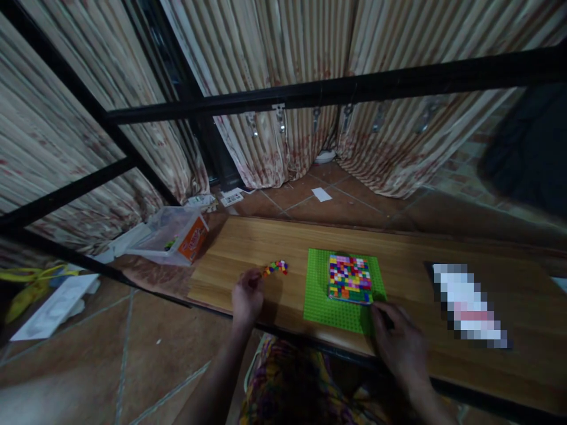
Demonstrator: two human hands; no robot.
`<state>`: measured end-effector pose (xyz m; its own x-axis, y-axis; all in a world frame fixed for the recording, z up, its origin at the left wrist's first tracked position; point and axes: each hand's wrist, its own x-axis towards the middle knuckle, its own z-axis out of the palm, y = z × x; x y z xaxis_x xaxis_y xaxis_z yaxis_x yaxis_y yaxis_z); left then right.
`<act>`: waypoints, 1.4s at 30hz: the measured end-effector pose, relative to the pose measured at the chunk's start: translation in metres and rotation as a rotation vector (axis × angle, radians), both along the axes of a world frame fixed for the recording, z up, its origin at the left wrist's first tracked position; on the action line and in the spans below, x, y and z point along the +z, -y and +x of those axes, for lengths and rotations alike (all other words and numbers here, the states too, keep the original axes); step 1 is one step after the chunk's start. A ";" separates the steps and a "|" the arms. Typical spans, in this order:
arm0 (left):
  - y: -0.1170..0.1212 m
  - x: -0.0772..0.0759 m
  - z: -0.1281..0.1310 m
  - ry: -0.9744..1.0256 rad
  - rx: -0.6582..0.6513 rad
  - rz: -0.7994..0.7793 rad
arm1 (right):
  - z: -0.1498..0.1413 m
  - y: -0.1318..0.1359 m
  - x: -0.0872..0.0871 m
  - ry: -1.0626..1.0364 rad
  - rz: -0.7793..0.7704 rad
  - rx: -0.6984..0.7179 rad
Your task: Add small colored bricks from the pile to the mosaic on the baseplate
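A green baseplate point(316, 295) lies on the low wooden table, bearing a roughly square block of multicoloured toy bricks point(349, 277). At that block's near right corner is my right hand point(398, 333), its fingers bent together with the tips at the corner. Whether they pinch a brick is hidden. Left of the baseplate, loose coloured bricks point(275, 268) form a small curved cluster. My left hand point(248, 295) rests beside the cluster's left end, thumb and fingers curled together; anything between them is too small and dark to make out.
A clear plastic box point(163, 236) with an orange label stands past the table's point(257, 233) left end. On the table's right lies a dark-edged flat object point(469, 307), its face blurred. Black metal bars point(266, 100) cross in front of striped curtains point(301, 47). Papers point(321, 194) lie on the tiled floor.
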<state>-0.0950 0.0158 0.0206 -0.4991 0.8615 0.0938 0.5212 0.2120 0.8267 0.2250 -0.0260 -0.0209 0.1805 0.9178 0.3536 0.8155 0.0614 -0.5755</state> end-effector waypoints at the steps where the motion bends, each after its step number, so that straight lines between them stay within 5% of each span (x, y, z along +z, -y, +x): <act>1: -0.001 0.000 0.000 -0.085 -0.017 -0.026 | 0.000 0.000 0.000 0.002 0.005 0.000; 6: -0.006 0.000 0.010 -0.357 -0.113 -0.117 | -0.001 0.000 0.003 -0.001 0.007 -0.005; 11: -0.007 0.002 0.011 -0.428 -0.120 -0.141 | -0.002 0.000 0.005 -0.012 0.006 0.002; 16: 0.002 0.002 0.021 -0.281 -0.215 -0.020 | -0.005 0.000 0.006 -0.037 0.017 -0.003; 26: 0.014 0.025 0.096 0.115 -0.615 0.159 | -0.008 -0.002 0.012 -0.058 0.030 0.011; 42: 0.020 0.021 0.113 0.197 -0.694 0.069 | -0.011 -0.002 0.019 -0.226 0.067 0.015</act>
